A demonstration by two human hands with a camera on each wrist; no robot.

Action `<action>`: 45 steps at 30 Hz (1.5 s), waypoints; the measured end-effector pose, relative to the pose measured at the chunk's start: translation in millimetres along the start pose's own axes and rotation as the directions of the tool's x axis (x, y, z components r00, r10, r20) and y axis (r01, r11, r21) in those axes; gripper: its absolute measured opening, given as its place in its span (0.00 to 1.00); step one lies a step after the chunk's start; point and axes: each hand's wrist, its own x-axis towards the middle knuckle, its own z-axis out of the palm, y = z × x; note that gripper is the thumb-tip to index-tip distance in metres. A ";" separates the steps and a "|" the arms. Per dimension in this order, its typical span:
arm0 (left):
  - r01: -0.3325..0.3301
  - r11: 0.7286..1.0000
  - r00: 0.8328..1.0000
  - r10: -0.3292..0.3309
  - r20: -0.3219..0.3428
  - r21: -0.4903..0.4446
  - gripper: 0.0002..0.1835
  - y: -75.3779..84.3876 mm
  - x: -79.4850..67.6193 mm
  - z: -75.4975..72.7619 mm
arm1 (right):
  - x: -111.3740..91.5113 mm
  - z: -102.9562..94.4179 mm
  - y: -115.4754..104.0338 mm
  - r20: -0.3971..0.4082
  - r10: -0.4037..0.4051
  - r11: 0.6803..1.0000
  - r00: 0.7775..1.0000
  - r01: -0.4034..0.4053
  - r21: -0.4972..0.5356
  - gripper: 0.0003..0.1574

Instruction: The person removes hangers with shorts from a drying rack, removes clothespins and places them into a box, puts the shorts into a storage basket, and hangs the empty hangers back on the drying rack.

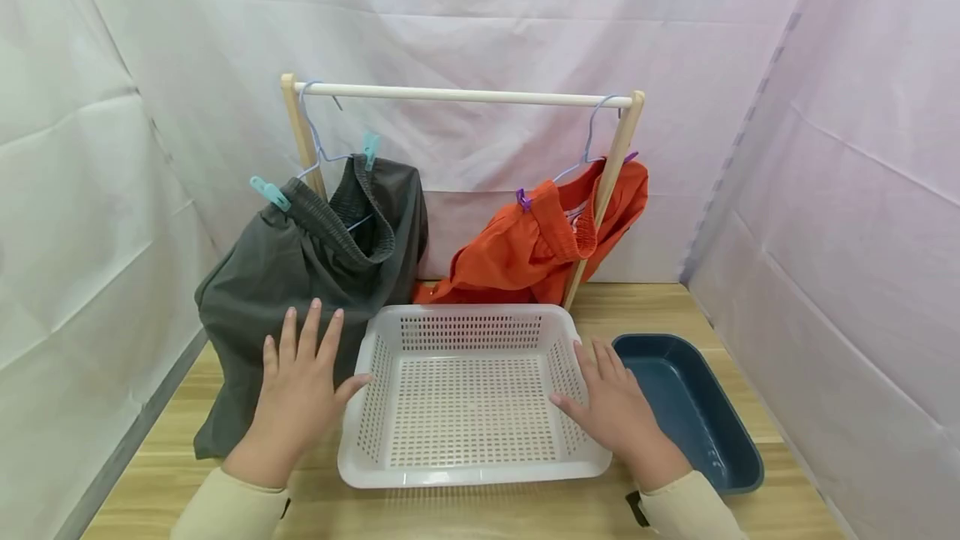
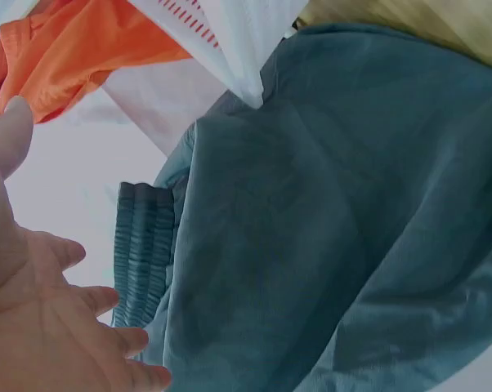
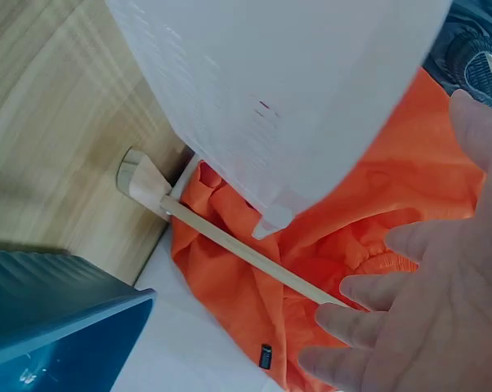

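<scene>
White perforated plastic basket (image 1: 472, 411) between two spread hands, long axis running left to right.
Head view: the left hand's (image 1: 300, 390) thumb overlaps the basket's left rim, while the right hand (image 1: 617, 407) overlaps the right rim further and looks nearer; contact cannot be told. Left wrist view: fingers apart, pinching nothing, near grey elastic-waist trousers (image 2: 311, 220) on the left. Right wrist view: fingers likewise spread, orange elastic-waist trousers (image 3: 409, 171) on the far side, the basket to the hand's left.
</scene>
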 end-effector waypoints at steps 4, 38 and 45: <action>-0.015 1.000 0.998 0.015 -0.065 -0.002 0.50 -6.0 1.0 -5.6 | -0.6 0.1 2.1 0.012 0.041 0.999 0.999 -0.042 0.034 0.57; 0.027 0.999 0.979 -0.022 -0.205 0.020 0.46 -42.6 45.6 -71.8 | -3.3 11.2 22.9 0.035 0.155 0.984 0.987 -0.158 0.085 0.44; 0.050 0.999 0.973 -0.054 -0.223 -0.021 0.40 -46.2 57.2 -77.6 | -4.8 12.5 24.3 0.036 0.164 0.981 0.986 -0.167 0.102 0.45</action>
